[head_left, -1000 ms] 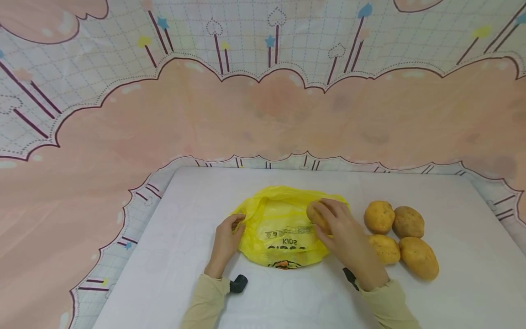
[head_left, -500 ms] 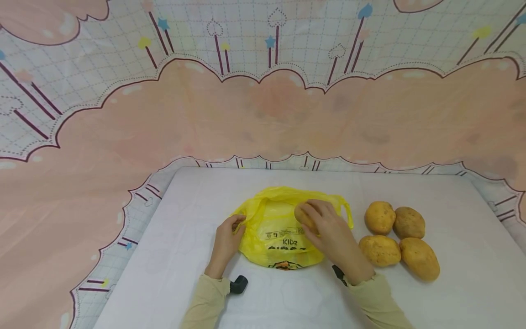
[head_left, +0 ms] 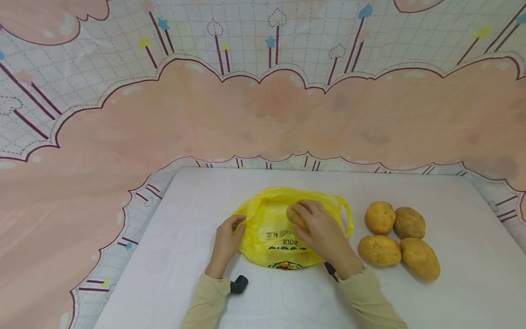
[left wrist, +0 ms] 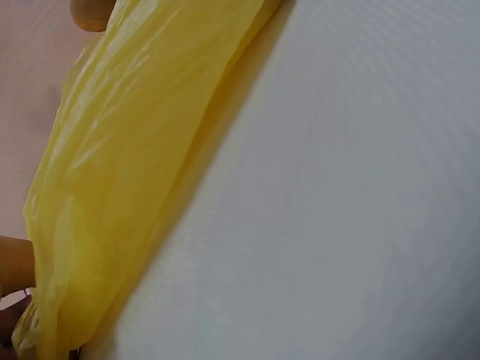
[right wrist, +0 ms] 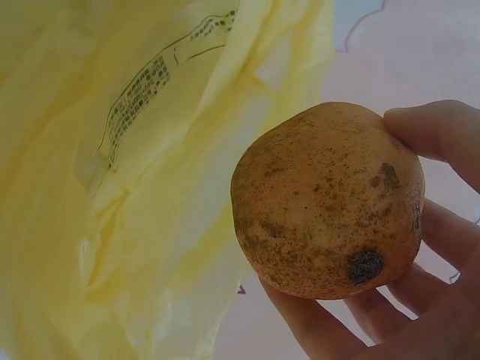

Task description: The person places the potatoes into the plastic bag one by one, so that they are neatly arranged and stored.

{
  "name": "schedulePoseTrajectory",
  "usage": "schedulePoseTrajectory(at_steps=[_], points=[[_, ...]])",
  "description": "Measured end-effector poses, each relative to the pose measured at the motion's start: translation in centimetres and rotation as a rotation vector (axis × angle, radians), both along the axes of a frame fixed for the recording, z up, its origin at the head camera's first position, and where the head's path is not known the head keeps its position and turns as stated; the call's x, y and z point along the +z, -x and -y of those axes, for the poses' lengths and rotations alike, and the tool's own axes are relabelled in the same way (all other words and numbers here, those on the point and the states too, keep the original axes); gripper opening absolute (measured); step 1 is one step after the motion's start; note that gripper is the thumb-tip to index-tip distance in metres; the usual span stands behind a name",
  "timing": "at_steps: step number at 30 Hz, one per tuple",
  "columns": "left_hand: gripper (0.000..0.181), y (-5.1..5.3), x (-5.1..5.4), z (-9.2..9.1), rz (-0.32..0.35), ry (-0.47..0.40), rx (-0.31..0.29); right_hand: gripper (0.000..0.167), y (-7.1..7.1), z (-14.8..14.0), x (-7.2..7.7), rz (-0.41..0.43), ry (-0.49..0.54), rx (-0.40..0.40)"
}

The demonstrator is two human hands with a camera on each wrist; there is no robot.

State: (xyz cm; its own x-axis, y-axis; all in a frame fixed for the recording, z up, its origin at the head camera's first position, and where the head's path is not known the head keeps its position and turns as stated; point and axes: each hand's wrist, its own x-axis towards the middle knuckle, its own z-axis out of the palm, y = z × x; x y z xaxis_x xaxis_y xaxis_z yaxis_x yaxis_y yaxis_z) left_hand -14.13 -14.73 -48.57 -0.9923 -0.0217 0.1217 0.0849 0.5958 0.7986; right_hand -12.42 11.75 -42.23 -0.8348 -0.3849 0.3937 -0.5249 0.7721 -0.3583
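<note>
Spreading a yellow plastic bag (head_left: 263, 257) at its left edge, the left hand (head_left: 226, 235) pinches the film in the head view; the right hand (head_left: 324, 230) grasps a potato (head_left: 296, 216) over the bag's mouth, though whether it is inside cannot be told. Four more potatoes (head_left: 380, 251) sit right of the bag.

Left wrist view: the bag's film slants past partly visible fingers.

Right wrist view: fingers curl round the speckled potato, beside the bag. Probably best: hold the edge taut and lower the potato gently, knuckles clear of the thin plastic.
</note>
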Motion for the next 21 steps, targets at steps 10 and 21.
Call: schedulePoseTrajectory(at_steps=[10,21], points=[[0.026,0.1,0.1,0.0,0.0,0.021,-0.008,0.044,0.5,0.9,-0.3,-0.013,-0.012,0.014],[0.026,0.0,0.1,0.0,0.012,0.017,-0.018,0.042,1.2,1.7,-0.4,0.01,-0.019,0.037]])
